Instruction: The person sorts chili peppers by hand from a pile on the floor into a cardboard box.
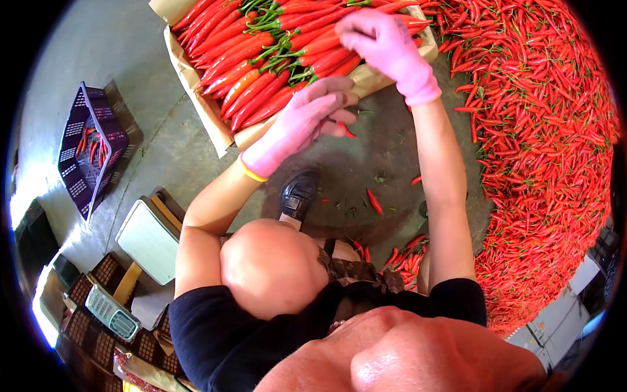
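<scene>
Rows of red chili peppers (254,93) lie in a box lined with brown paper (188,88), their green stems meeting along the middle. Above the box's near right part is my right hand (379,41) in a pink glove, fingers bent and blurred, close to the peppers; whether it holds one is not clear. My left hand (313,110), also gloved in pink with a yellow cuff edge, is over the near rim of the box. Its fingers are apart, with no pepper visible in them. A small red piece of chili shows on the floor just beyond its fingers.
A large heap of red chilies (548,147) covers the floor at the right. At the left stand a purple plastic crate (105,132) with a few chilies and a platform scale (149,240) with its display unit (112,313). Loose chilies (374,201) lie near my shoe (298,193).
</scene>
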`<state>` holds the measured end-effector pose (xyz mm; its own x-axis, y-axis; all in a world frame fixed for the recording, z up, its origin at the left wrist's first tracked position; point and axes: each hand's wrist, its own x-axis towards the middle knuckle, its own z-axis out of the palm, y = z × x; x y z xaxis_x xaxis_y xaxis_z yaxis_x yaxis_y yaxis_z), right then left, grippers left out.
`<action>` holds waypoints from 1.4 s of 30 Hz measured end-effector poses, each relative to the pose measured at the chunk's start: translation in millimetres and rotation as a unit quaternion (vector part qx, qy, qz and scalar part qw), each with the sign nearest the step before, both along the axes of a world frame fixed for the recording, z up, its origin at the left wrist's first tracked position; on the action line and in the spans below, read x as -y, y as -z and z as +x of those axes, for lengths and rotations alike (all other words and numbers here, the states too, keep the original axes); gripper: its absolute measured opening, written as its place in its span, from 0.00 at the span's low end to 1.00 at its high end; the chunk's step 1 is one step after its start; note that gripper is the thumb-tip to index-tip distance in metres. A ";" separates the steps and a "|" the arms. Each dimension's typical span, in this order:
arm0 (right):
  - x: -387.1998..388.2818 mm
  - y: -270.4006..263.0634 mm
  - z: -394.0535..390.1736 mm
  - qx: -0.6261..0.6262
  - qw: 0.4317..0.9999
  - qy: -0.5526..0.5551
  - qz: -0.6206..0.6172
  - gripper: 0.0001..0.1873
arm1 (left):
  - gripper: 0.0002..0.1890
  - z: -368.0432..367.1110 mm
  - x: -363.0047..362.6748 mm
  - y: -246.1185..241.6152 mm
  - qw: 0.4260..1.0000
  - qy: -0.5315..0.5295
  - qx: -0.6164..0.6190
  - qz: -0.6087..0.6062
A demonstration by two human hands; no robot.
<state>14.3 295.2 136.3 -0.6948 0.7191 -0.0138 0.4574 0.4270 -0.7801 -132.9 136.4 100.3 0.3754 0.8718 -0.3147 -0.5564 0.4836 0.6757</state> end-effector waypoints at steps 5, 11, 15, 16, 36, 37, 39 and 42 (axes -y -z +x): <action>20.4 21.2 23.8 -0.082 0.984 -0.028 -0.159 0.10 | 0.25 11.9 21.0 11.7 0.982 0.182 -0.048 0.017; 81.4 32.2 136.8 -0.081 0.939 0.184 -0.280 0.14 | 0.27 -18.7 112.1 118.7 0.690 0.170 -0.628 0.317; 101.7 141.1 241.8 -0.037 0.890 0.425 -0.160 0.17 | 0.35 -11.0 102.8 162.1 0.656 0.106 -0.696 0.272; 101.9 158.9 258.6 -0.037 0.876 0.466 -0.121 0.18 | 0.39 4.7 100.2 167.7 0.621 0.126 -0.713 0.300; 366.1 201.7 255.2 0.271 0.928 0.255 -0.014 0.22 | 0.31 87.4 71.7 181.7 0.672 0.158 -0.590 0.418; 391.4 211.7 243.4 0.301 0.923 0.235 0.044 0.20 | 0.31 91.7 76.6 178.6 0.699 0.156 -0.580 0.388; 427.4 230.0 244.1 0.358 0.917 0.177 0.017 0.21 | 0.31 94.9 88.1 172.3 0.749 0.149 -0.558 0.323; 498.5 203.5 280.6 0.309 0.948 0.046 -0.068 0.18 | 0.27 81.7 108.7 150.3 0.777 0.159 -0.527 0.307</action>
